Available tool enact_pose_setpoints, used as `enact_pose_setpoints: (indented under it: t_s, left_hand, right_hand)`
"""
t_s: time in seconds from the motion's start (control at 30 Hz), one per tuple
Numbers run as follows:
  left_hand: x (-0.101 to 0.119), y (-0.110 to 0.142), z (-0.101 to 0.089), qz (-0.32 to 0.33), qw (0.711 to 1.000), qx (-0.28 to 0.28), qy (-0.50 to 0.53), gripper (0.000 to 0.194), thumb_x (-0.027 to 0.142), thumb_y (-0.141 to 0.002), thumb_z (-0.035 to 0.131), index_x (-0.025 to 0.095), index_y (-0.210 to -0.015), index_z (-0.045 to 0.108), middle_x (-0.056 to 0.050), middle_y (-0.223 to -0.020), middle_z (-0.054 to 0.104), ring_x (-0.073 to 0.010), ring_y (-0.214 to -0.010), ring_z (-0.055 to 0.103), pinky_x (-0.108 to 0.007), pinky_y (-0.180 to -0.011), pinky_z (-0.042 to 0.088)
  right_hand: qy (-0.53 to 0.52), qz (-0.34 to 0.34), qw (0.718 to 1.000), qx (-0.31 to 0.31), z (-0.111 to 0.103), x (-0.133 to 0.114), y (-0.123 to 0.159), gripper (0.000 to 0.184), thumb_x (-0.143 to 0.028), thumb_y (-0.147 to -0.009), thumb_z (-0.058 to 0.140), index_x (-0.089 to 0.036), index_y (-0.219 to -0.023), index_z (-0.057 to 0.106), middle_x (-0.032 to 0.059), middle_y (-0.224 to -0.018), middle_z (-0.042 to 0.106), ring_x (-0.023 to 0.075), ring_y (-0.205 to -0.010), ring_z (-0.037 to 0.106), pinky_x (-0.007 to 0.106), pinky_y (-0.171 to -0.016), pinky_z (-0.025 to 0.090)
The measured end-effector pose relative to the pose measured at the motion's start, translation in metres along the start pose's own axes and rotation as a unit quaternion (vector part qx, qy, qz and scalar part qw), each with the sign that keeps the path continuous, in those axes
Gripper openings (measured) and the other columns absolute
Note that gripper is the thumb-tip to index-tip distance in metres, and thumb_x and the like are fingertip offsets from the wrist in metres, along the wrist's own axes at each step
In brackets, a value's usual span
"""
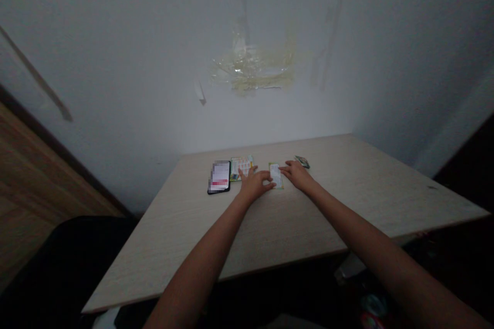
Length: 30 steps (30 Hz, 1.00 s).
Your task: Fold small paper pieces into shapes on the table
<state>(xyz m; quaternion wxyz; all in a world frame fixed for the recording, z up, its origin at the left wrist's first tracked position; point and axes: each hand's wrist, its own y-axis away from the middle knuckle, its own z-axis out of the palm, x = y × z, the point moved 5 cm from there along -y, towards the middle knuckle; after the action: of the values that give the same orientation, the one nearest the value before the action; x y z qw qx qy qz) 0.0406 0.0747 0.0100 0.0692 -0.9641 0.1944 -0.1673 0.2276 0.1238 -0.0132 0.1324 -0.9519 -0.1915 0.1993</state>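
Note:
Between my two hands a small printed card [276, 177], white with green and yellow edges, lies on the table. My left hand [251, 184] has its thumb and forefinger curled at the card's left side, while its other fingers spread over a larger printed leaflet [242, 161]. At the right edge of the card, the fingertips of my right hand [297, 175] are drawn together on it. Just beyond the right hand lies a small stack of dark, colourful cards [303, 161]. Left of the leaflet rests a phone [219, 177] with its screen lit and partly blurred.
The pale wooden table [185, 226] reaches back to a grey wall [154, 61] bearing peeling tape [254, 72]. A dark chair-like shape [77, 252] stands at the left, beside a wooden panel [42, 169]. Dim objects under the table's right side are hard to make out.

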Motion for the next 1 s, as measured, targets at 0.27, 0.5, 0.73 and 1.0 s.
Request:
enact_pose_setpoints:
  t_s: [0.27,0.5,0.73,1.0]
  left_hand:
    - [-0.001,-0.001,0.001,0.0,1.0,0.002,0.004,0.023,0.054,-0.085,0.064,0.037,-0.099,0.072,0.006,-0.135,0.064,-0.0366,-0.143,0.03,-0.081,-0.105,-0.009]
    - [0.001,-0.001,0.0,0.006,1.0,0.006,-0.001,0.024,0.055,-0.085,0.064,0.036,-0.098,0.072,0.006,-0.14,0.06,-0.037,-0.143,0.029,-0.082,-0.105,-0.008]
    - [0.0,0.004,0.0,0.038,0.999,0.02,0.01,0.02,0.051,-0.088,0.063,0.033,-0.091,0.072,0.005,-0.124,0.069,-0.0321,-0.139,0.037,-0.08,-0.104,-0.014]
    - [0.0,0.003,0.002,0.055,0.998,0.011,-0.014,0.029,0.051,-0.09,0.061,0.045,-0.118,0.066,0.004,-0.133,0.064,-0.0335,-0.137,0.038,-0.084,-0.102,-0.007]
  right_hand:
    - [0.059,0.004,0.998,-0.003,-0.003,-0.006,0.0,0.034,-0.035,-0.099,0.049,-0.027,-0.126,0.069,0.0149,-0.128,0.062,0.0279,-0.119,0.055,0.039,-0.107,0.037]
    - [0.058,-0.007,0.998,0.012,-0.004,-0.009,0.002,0.034,-0.034,-0.098,0.05,-0.027,-0.126,0.069,0.016,-0.125,0.062,0.029,-0.118,0.055,0.041,-0.105,0.038]
    - [0.001,-0.056,0.998,0.026,0.001,0.001,0.006,0.027,-0.035,-0.095,0.057,-0.026,-0.111,0.076,0.0128,-0.127,0.062,0.0272,-0.117,0.056,0.043,-0.105,0.041]
    - [-0.006,-0.043,0.998,0.041,0.002,0.001,0.005,0.03,-0.038,-0.096,0.054,-0.022,-0.106,0.078,0.0142,-0.125,0.065,0.0265,-0.115,0.06,0.04,-0.103,0.044]
